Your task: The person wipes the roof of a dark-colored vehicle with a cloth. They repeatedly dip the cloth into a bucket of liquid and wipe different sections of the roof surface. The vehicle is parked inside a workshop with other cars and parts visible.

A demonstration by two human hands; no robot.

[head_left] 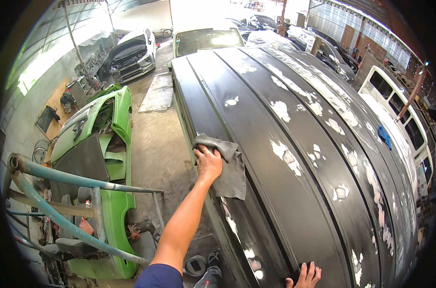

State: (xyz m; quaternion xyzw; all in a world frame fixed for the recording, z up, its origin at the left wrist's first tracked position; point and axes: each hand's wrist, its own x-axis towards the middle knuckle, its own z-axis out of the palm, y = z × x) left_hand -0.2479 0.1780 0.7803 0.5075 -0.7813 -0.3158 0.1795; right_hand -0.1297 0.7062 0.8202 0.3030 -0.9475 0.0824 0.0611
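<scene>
The dark roof (270, 163) of a large vehicle stretches away in front of me. Raised ribs run along it, and pale sanded patches show through the black coat. My left hand (209, 164) grips a grey cloth (231, 178) at the roof's left edge, its fingers curled into the bunched top. The rest of the cloth spreads flat over the roof beside the hand. At the bottom of the view, my right hand (305, 275) rests on the roof with fingers apart and nothing in it; its wrist is out of view. A blue crumpled cloth (384, 137) lies on the far right side of the roof.
A blue-green metal railing (90, 182) stands at lower left. Beyond it sits a stripped green car body (124, 129). A silver car (133, 55) and a pale van (209, 41) are farther back. To the right is a white van body (395, 103). Concrete floor (153, 139) runs between.
</scene>
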